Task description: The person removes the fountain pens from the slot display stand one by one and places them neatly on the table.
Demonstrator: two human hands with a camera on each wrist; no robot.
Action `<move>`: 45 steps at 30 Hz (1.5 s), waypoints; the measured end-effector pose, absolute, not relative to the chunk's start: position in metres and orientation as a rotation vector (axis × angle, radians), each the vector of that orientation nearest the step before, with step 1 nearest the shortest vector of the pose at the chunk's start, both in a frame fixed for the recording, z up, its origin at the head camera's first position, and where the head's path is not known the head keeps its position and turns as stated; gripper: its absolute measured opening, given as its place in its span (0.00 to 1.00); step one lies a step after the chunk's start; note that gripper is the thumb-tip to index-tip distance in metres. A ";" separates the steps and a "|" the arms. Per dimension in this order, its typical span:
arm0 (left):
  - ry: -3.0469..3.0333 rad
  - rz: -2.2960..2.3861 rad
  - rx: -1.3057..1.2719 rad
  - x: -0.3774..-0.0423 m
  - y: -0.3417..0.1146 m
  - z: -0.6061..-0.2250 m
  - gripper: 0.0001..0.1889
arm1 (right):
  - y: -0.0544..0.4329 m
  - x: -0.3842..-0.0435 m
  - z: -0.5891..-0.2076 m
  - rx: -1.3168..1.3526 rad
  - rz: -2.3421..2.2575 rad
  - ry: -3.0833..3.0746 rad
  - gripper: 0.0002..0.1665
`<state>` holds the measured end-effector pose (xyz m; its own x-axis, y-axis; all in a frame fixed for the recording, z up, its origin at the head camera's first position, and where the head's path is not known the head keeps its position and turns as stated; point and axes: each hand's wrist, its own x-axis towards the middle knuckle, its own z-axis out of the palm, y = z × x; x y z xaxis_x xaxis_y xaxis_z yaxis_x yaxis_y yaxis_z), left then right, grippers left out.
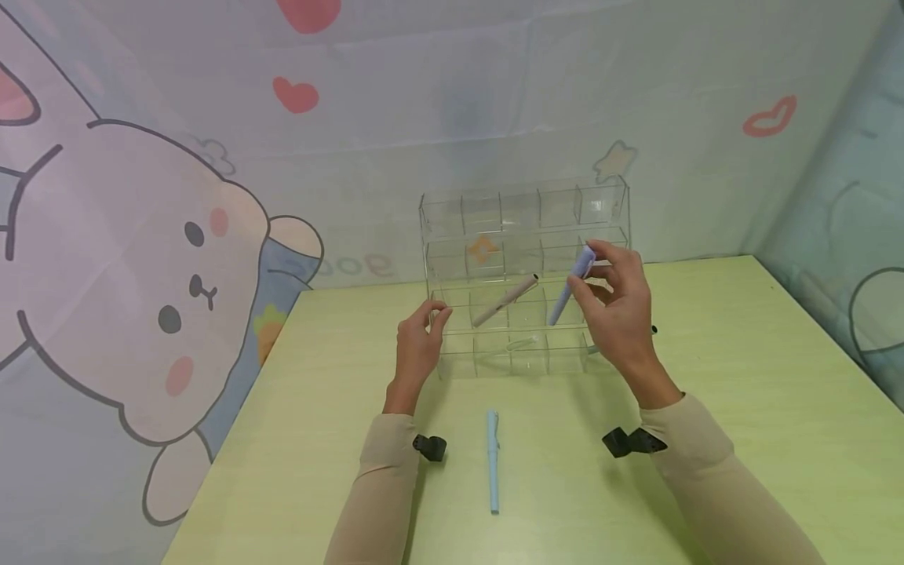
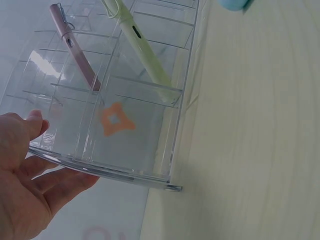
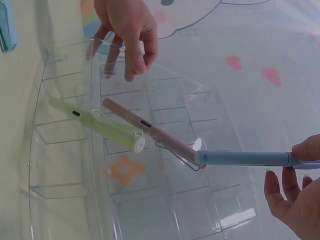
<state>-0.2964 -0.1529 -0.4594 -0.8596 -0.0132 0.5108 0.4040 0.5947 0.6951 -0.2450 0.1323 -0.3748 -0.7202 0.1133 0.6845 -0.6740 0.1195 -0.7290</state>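
Observation:
A clear tiered rack [image 1: 482,216] with several small compartments stands at the back of the table. My left hand [image 1: 418,345] grips its left side edge, thumb [image 2: 35,124] in front and fingers behind the panel. My right hand [image 1: 623,310] pinches a lavender pen [image 1: 563,304] near its upper end, tilted in front of the rack's right part. A pinkish-brown pen [image 1: 504,302] leans in a middle tier. Lower down, a pale green pen [image 2: 142,52] lies slanted in the bottom tier. On the table in front lies a light blue pen [image 1: 493,463].
Past my right hand a small black tip [image 1: 654,329] shows; the hand hides the rest. The pale yellow table [image 1: 332,439] meets a cartoon-printed cloth [image 1: 381,125] behind the rack. A black wrist camera [image 1: 429,447] sits at my left cuff, another [image 1: 628,442] at the right.

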 end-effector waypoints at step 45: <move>-2.375 -1.199 -0.290 -0.295 -0.152 -0.458 0.10 | 0.116 -0.216 -0.385 0.710 1.832 -2.024 0.31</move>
<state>-0.2954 -0.1523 -0.4584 -0.8714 -0.0192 0.4901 0.3830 0.5977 0.7043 -0.2157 0.1158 -0.3851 -0.8253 -0.1474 0.5450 -0.5570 0.0544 -0.8287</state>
